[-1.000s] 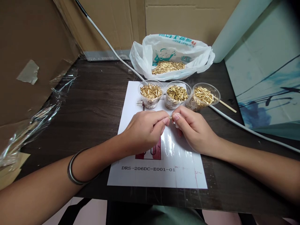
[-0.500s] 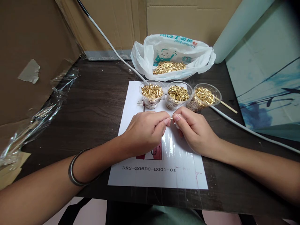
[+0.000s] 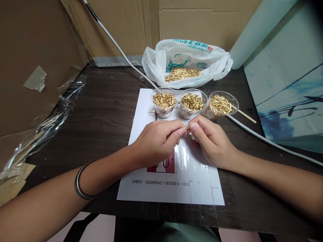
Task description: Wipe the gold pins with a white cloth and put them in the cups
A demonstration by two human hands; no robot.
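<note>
My left hand (image 3: pixel 161 141) and my right hand (image 3: pixel 210 139) meet tip to tip over a printed white sheet (image 3: pixel 161 193). Between their pinched fingertips shows a bit of a small gold metal pin (image 3: pixel 187 127); the fingers hide most of it. Both hands are closed on it. Something white, perhaps tissue, peeks out under the right fingers. Just beyond stand a left clear cup (image 3: pixel 164 109), a middle clear cup (image 3: pixel 188 112) and a right clear cup (image 3: pixel 233 97), all filled with small gold pins.
Behind the cups lies an open white plastic bag (image 3: pixel 153 69) with more gold pins. A thin wooden stick (image 3: pixel 247 116) pokes out by the right cup. A white cable (image 3: pixel 272 143) crosses the table. Cardboard walls (image 3: pixel 202 23) and a pale roll (image 3: pixel 262 30) border the back.
The hands have come slightly closer together, and less of the pin shows between the fingertips. The whole view has shifted a little; the cups and bag stay in place.
</note>
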